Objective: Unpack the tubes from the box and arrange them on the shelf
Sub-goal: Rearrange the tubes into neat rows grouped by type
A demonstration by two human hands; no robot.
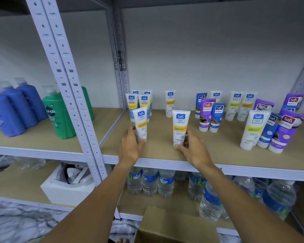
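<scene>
Left hand (130,146): fingers curled round upright white tube (141,124) on shelf (165,163)
Right hand (191,148): grips second white tube (180,128), upright

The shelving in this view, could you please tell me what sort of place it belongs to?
Probably a shop stockroom: metal shelving holds rows of Safi tubes, shampoo bottles and bottled water, with a cardboard box below.

Bare shelf (158,137) gap between two held tubes.
</scene>
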